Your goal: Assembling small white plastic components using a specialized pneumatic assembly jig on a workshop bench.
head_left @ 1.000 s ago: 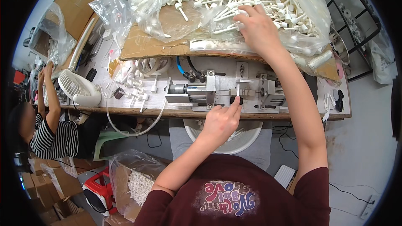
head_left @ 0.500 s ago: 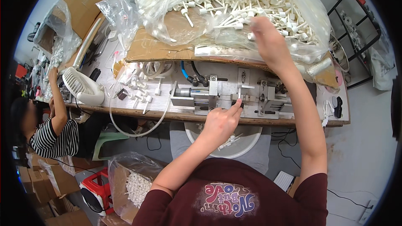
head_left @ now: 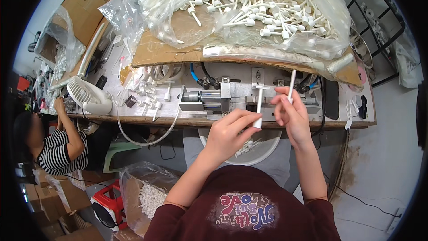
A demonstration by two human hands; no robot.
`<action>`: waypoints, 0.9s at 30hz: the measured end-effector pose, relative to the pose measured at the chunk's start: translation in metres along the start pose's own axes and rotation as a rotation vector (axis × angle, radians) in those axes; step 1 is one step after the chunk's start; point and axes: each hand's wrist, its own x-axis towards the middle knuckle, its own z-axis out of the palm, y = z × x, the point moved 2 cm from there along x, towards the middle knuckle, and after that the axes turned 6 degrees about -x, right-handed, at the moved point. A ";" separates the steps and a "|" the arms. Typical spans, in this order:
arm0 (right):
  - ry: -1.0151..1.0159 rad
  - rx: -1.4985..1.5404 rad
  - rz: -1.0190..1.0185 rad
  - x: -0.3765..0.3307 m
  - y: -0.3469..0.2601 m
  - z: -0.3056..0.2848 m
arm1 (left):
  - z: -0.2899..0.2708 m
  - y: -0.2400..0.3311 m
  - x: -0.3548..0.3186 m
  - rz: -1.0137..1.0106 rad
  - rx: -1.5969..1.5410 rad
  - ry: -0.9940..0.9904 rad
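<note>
My left hand [head_left: 228, 135] pinches a white plastic cap with a long thin stem [head_left: 259, 105], its wide end down at the fingertips and the stem upright. In my right hand [head_left: 295, 120] is a second white stemmed cap [head_left: 292, 82], its stem rising past the fingers; the lower end is partly hidden by them. Both hands are above the front of a metal clamping fixture [head_left: 226, 96] with a cylinder, blocks and rails. Beneath the bench edge a white basin [head_left: 266, 149] rests at my lap with several white stemmed pieces [head_left: 246, 148] in it.
A heap of white stemmed caps [head_left: 278, 15] lies in clear plastic on a cardboard sheet [head_left: 169, 51] behind the fixture. Loose white pieces [head_left: 149, 102] and a white fan [head_left: 89, 96] are left. A co-worker [head_left: 62, 145] sits far left. A box of white parts [head_left: 151, 201] stands below.
My right hand has come back from the heap to the fixture, now with a stemmed cap. My left hand has lifted a stemmed cap off the fixture area.
</note>
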 end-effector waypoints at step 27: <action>0.099 -0.068 -0.316 -0.047 0.015 -0.002 | -0.025 -0.001 0.098 0.246 0.276 0.068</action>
